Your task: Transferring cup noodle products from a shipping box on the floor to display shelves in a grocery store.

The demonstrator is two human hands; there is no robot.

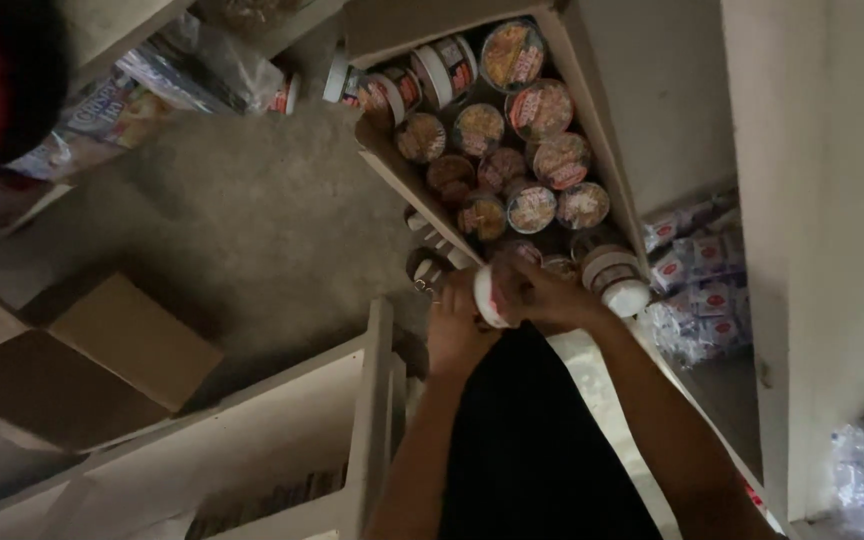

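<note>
Dark cloth (542, 450) of the person's own clothing fills the bottom of the head view, between the two forearms; just above it both hands meet around one white instant noodle cup (490, 296), which lies on its side, at the near end of a wooden shelf (407, 178) full of such cups; the left hand (457, 325) is curled under the cup and touches its left side, its fingers bent, though the dim light hides how firmly it grips; the right hand (552, 298) is closed around the right part of the cup, fingers wrapped over it; the stock of noodle cups (517, 150) stands tightly packed with the printed lids facing the camera, from the far corner of the shelf down to the hands; one more cup with a white lid (617, 282) sits just beside the right hand, at the shelf's right edge; beyond that edge, lower, are small red and white packets (697, 275); on the concrete floor (242, 220) at the left lies an open cardboard box (82, 370); clear plastic bags of goods (152, 85) rest near the top left corner; a white shelf frame (377, 400) stands just left of the left forearm.
</note>
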